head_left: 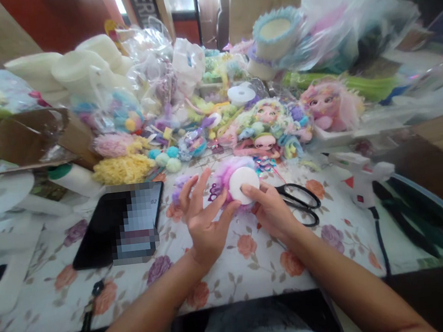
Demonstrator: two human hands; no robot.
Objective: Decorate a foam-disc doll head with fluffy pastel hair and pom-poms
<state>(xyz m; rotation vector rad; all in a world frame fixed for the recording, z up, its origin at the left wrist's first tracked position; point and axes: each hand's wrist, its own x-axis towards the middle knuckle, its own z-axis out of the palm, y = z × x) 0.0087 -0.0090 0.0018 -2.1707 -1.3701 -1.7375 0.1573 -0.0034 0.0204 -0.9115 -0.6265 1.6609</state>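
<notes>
— What was in the hands at that moment?

— A white foam disc (243,184) ringed with a fluffy purple-pink fringe (224,175), held up just above the flowered tablecloth (252,268), near the middle of the table. The right hand (273,212) was closed on it, thumb and forefinger pinching the disc's near right edge. The left hand (202,222) was open, fingers spread; its fingertips seemed to touch the fringe on the left side, steadying it, not gripping.

— How would the piece handle, do you think?

— Very light, I'd judge. The disc looked like soft foam that would dent under a hard pinch, and the fringe looked limp and easy to crush or pull loose. The rim of the disc seemed the safest place to hold it, since the fluff would give no firm purchase.

— And around it?

— Black scissors (302,203) lay just right of the right hand, with a white glue gun (359,179) farther right. A dark phone (119,230) lay to the left. Beyond, on the far side, doll faces (268,124), pom-poms (167,158) and bags of trimmings were heaped together.
</notes>
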